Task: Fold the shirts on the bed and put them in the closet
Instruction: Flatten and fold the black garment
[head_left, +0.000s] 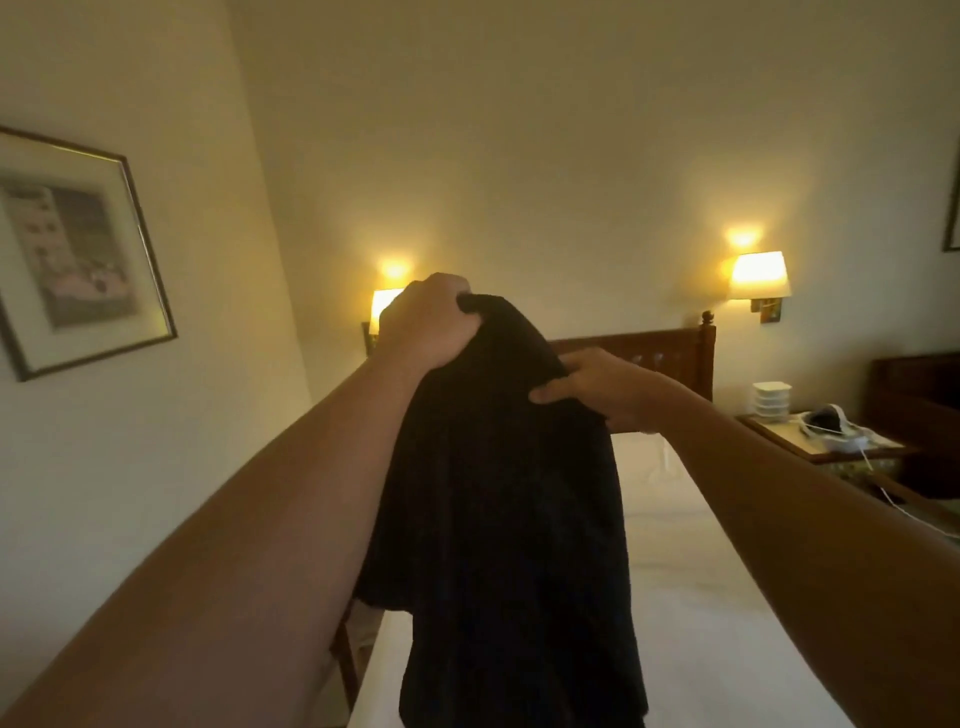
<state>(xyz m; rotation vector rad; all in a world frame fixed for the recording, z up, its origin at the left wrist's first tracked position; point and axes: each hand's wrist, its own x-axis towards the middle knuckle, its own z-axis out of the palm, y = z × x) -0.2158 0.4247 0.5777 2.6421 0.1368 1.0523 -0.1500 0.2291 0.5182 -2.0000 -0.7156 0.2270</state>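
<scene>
Both hands, left (428, 325) and right (605, 387), grip a dark shirt (498, 493) held up unfolded over the near bed (727, 623), so folding has barely begun and the closet, unseen, waits.

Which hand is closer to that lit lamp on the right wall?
The right hand. It grips the black shirt below and left of the lamp, while the left hand holds the shirt's top farther left, in front of the other lamp.
</scene>
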